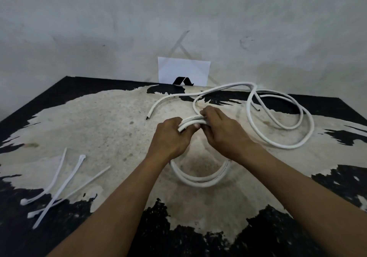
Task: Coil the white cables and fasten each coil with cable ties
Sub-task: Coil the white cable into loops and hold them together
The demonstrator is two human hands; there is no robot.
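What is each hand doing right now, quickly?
Left hand: grips the top of the white cable coil.
Right hand: grips the same strands beside it.

On the table, near the middle: a coil, gripped at its far side by left hand and right hand. Behind and to the right, loose cable. Front left, three cable ties. At the far edge, a card against the wall.
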